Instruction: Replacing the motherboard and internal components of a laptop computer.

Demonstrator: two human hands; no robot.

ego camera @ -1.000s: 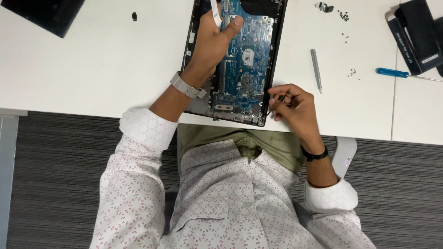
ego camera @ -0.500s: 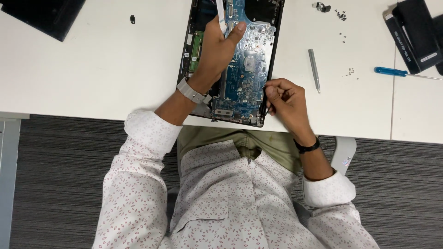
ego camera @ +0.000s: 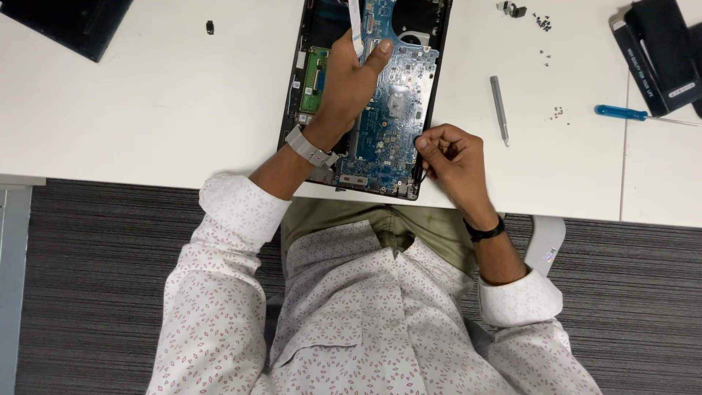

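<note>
An opened black laptop chassis [ego camera: 292, 80] lies at twelve o'clock on the smooth white table [ego camera: 146, 110], its flat blue circuit board [ego camera: 398, 110] studded with tiny parts. The left hand [ego camera: 347, 84] lies on the board, thumb hooked over its edge, fingers closed around it. The right hand [ego camera: 453, 157], at the board's four o'clock corner, pinches a thin black cable there. A slim grey metal tool [ego camera: 499, 110] and a blue-handled screwdriver [ego camera: 621, 113] lie toward two o'clock.

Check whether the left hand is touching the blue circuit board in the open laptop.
Touching. The head view shows the left hand lying flat on the blue circuit board, its thumb pressed against the board's upper part with no gap visible.
</note>
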